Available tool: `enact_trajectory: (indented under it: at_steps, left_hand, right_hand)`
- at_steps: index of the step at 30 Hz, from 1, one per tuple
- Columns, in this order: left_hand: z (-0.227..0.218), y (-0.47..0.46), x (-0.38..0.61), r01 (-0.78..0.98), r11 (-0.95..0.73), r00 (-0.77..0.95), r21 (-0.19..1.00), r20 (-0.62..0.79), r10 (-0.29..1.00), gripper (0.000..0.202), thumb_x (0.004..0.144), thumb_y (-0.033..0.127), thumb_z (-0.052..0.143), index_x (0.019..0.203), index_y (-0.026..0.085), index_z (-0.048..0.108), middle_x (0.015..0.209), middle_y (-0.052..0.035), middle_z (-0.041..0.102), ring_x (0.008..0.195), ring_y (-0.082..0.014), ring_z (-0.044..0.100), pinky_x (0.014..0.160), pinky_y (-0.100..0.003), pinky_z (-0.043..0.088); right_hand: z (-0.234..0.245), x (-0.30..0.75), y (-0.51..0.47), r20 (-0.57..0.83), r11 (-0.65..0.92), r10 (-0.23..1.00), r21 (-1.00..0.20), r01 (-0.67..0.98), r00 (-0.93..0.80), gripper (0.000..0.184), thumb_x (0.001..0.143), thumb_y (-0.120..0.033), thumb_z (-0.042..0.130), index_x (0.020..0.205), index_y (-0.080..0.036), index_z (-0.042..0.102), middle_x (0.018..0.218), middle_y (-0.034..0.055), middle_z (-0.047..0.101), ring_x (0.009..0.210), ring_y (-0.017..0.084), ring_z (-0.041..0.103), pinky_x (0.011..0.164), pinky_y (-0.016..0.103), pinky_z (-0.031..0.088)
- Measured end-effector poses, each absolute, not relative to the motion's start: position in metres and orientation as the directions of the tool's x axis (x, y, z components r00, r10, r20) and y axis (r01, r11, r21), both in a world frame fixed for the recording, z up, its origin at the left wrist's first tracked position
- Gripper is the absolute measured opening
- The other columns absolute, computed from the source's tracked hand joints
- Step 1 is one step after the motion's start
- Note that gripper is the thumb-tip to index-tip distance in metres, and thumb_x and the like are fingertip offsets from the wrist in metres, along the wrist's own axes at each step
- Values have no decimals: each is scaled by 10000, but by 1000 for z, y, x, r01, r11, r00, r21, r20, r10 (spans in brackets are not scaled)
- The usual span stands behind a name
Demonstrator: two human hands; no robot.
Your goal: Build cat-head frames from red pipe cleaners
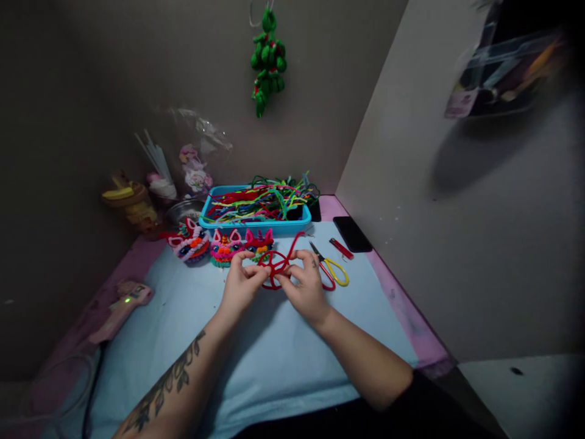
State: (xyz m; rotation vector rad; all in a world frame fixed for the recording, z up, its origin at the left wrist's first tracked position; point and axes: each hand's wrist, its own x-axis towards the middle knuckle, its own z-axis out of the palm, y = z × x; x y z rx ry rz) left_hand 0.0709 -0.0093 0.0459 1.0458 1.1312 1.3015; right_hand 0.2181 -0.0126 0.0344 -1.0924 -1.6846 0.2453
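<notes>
Between my hands is a red pipe cleaner wheel (273, 286), a round ring with spokes, held above the blue cloth. One loose red end sticks up to the right. My left hand (242, 280) pinches it near the centre with thumb and finger. On the other side my right hand (304, 283) grips it between thumb and fingers. Scissors (339, 272) with one yellow and one red handle lie just right of my right hand, partly behind it. Three colourful fuzzy horned figures (226, 247) stand behind my left hand.
A blue tray (256, 228) full of coloured pipe cleaners sits at the back. Right of it lie a black phone (351, 234) and a red cutter (341, 249). A pink glue gun (123, 308) with a lit green light rests at left. Walls (411, 231) rise behind and right.
</notes>
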Motion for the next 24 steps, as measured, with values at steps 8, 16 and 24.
enact_trajectory:
  at_steps: [8, 16, 24]
  left_hand:
    - [49, -13, 71, -16, -94, 1, 995, 94, 996, 391, 750, 269, 643, 1030, 207, 378, 593, 74, 568, 518, -80, 491, 517, -177, 367]
    - [44, -15, 71, 53, -176, 27, 983, 174, 984, 343, 773, 241, 615, 1018, 217, 376, 623, 56, 592, 553, -96, 531, 544, -193, 385]
    - [46, -12, 70, 28, -131, 0, 991, 131, 991, 398, 760, 257, 635, 1066, 209, 385, 612, 64, 587, 560, -101, 548, 568, -205, 416]
  right_hand:
    - [32, 219, -4, 336, 321, 941, -922, 218, 32, 93, 739, -258, 654, 676, -207, 608, 982, 44, 509, 998, 206, 521, 938, 370, 390]
    - [27, 214, -5, 194, 192, 981, -978, 78, 17, 189, 721, -323, 663, 606, -192, 590, 1103, 56, 481, 1134, 230, 475, 1018, 359, 310]
    - [17, 213, 0, 182, 182, 983, -983, -7, 26, 116, 725, -312, 652, 695, -204, 617, 1037, 53, 488, 1042, 216, 505, 906, 339, 389]
